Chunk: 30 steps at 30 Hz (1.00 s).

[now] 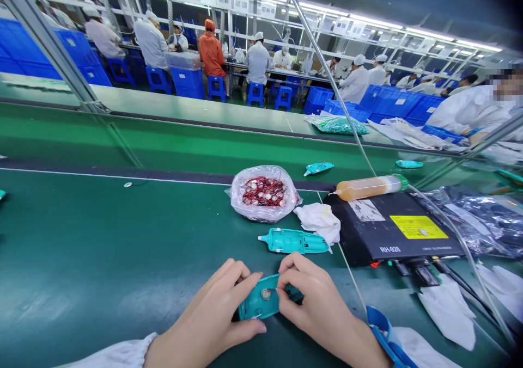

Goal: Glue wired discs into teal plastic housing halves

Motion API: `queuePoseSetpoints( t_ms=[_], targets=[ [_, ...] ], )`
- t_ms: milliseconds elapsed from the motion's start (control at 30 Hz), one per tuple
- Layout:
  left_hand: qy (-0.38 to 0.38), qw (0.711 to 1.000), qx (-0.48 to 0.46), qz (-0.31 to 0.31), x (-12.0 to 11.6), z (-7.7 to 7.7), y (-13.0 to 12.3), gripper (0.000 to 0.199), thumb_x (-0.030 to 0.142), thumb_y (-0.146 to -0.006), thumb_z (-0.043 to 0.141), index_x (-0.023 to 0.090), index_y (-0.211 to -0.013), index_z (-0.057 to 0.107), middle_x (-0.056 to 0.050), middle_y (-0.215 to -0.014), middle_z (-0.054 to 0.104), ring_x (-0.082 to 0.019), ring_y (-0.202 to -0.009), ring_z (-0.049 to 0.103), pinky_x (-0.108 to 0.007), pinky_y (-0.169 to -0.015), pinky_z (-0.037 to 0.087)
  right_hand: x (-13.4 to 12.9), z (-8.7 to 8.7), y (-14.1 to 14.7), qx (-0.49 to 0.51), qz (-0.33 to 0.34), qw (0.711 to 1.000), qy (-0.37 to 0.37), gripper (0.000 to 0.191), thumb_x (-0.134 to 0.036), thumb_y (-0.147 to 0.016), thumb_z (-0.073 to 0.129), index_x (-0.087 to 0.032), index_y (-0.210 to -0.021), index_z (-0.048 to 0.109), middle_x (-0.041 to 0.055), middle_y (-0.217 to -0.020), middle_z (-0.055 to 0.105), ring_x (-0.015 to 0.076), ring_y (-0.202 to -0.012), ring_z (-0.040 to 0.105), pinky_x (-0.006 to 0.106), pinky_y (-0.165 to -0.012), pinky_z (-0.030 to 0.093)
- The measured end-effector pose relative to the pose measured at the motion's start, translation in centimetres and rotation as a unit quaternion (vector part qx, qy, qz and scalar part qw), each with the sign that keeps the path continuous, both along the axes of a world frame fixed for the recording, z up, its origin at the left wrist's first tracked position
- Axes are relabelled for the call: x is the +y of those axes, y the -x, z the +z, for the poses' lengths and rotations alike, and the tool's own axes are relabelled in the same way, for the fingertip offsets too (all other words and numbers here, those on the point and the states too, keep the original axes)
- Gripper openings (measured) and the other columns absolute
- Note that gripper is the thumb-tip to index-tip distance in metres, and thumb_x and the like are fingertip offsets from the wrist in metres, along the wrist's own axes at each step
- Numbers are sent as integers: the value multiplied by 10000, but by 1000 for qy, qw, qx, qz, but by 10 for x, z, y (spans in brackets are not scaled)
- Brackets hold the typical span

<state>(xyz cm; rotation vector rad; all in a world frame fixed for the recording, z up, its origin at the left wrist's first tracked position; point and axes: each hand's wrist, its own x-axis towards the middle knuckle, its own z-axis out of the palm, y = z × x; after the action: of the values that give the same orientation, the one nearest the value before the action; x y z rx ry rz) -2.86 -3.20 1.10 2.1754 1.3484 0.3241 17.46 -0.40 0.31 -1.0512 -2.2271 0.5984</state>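
My left hand (218, 302) grips the left end of a teal plastic shell half (255, 304), thumb below and fingers above. Inside the shell sits a small round metallic disc (266, 294). My right hand (312, 297) is at the shell's right part, its thumb and forefinger pinched together just right of the disc. What lies in that pinch is too small to make out. Just beyond my hands lies another teal shell half (298, 241), open side up. Behind it stands a clear plastic bag (261, 213) of small discs with red wires.
A black box (392, 232) marked RH-928 stands at right, carrying a syringe tube of amber fluid (368, 188). White cloths (321, 221) lie beside it. Another teal shell (318, 168) rests on the green belt behind. A thin pole slants across the view; co-workers sit far back.
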Motion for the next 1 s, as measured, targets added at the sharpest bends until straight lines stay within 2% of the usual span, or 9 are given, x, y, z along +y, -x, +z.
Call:
queuePoseSetpoints(
  t_ms=[333, 500, 567, 667, 833, 1000],
  targets=[
    [0, 1000, 10, -7, 0, 0, -1, 387, 220, -731, 754, 225, -1078, 584, -24, -945, 543, -212, -848, 535, -321, -702, 462, 0, -2, 0, -2, 3, 1000, 5, 159, -37, -722, 501, -176, -661, 546, 28, -791, 564, 140, -686, 563, 243, -592, 403],
    [-17, 1000, 15, -15, -2, -3, 0, 430, 215, -717, 772, 217, -1102, 580, -28, -943, 548, -214, -838, 539, -323, -691, 470, 0, -3, 0, -12, 4, 1000, -8, 165, -29, -730, 508, -177, -669, 548, 31, -805, 563, 141, -698, 562, 238, -581, 390],
    [-29, 999, 11, -17, -3, -4, 0, 518, 207, -704, 788, 232, -1164, 550, -26, -960, 557, -214, -846, 546, -321, -698, 479, 0, -3, 0, -27, 9, 999, -27, 167, -33, -745, 506, -176, -676, 555, 37, -819, 565, 145, -704, 559, 240, -573, 384],
    [-56, 998, 8, -8, -4, -4, -1, 673, 217, -683, 815, 260, -1260, 471, -24, -995, 577, -219, -866, 560, -329, -718, 495, -1, -2, -1, -50, 16, 997, -51, 165, -37, -764, 513, -174, -687, 563, 43, -836, 567, 153, -715, 557, 247, -571, 379],
    [-126, 989, 55, -45, -6, -2, -2, 428, 260, -653, 834, 230, -1005, 591, -35, -933, 606, -228, -772, 584, -332, -629, 502, -1, -1, -2, -64, 22, 996, -59, 163, -26, -765, 524, -171, -712, 575, 42, -835, 565, 157, -716, 554, 250, -565, 375],
    [-237, 963, 95, -85, -6, -4, -3, 410, 242, -650, 834, 222, -999, 621, -72, -887, 600, -231, -685, 584, -317, -535, 484, -2, 0, -2, -67, 26, 996, -59, 158, -26, -765, 522, -169, -722, 573, 40, -847, 562, 156, -712, 551, 253, -555, 368]
  ],
)
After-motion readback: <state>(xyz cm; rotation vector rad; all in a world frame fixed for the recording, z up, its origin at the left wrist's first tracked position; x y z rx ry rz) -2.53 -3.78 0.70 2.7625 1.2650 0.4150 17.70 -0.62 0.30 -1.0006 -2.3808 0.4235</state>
